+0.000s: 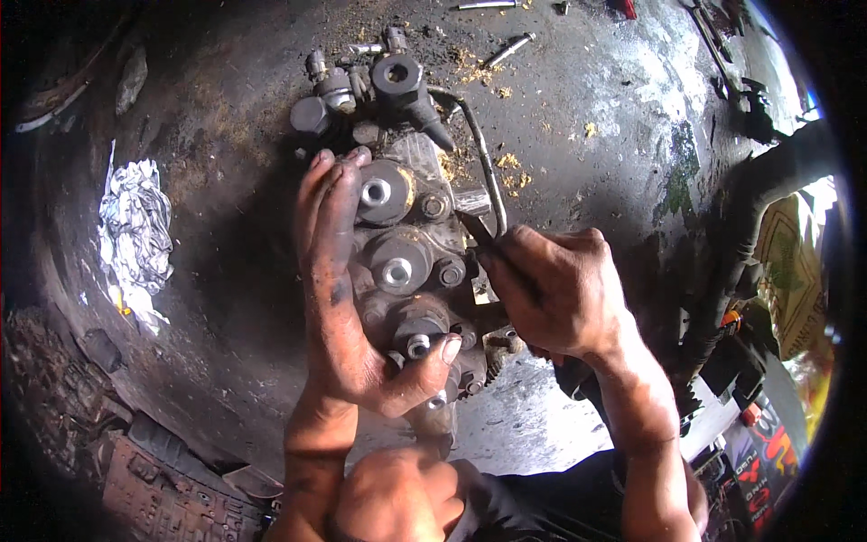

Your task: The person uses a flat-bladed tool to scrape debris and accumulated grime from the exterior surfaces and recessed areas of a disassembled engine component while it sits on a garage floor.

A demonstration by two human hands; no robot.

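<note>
A grimy metal valve block (pixel 414 144) with several round bolted caps lies under my hands, dark fittings (pixel 397 79) at its top and a bent metal pipe (pixel 479 149) along its right side. My left hand (pixel 339 316) grips the block's left side, fingers along its edge and thumb over the lower cap. Closed round a dark, narrow tool (pixel 474 226), my right hand (pixel 560 289) holds it angled toward the block's right edge beside a bolt. The tool's grip end is largely hidden in my fingers.
White crumpled material (pixel 135 226) lies on the stained metal worktop (pixel 226 108) at left. Loose bolts (pixel 506 50) and yellowish crumbs are scattered beyond the block. Long tools (pixel 709 36) lie at upper right, above thick black hoses (pixel 772 172). Cluttered dark parts (pixel 163 488) occupy the lower left.
</note>
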